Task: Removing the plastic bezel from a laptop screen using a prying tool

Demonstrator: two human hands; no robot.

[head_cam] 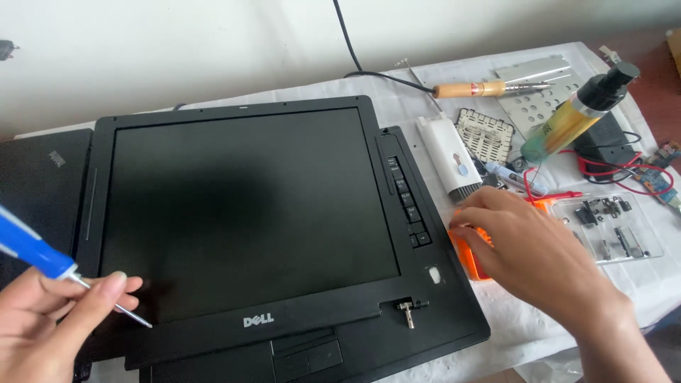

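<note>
A black laptop screen panel [248,213] lies flat on the laptop's black base [440,312], filling the middle of the view. My left hand [50,326] at the lower left grips a blue-handled screwdriver [32,250]; its thin metal tip touches the panel's lower left corner. My right hand [528,245] reaches to the right of the laptop, fingers curled over an orange tray [464,255] beside the base. What the fingers touch inside it is hidden.
On the white cloth at right lie a wooden-handled soldering iron [489,89], a white brush tool [447,152], a perforated metal plate [535,92], a yellow-green pump bottle [574,117], red wires and a clear tray of small parts [613,227]. Another black laptop [39,184] sits far left.
</note>
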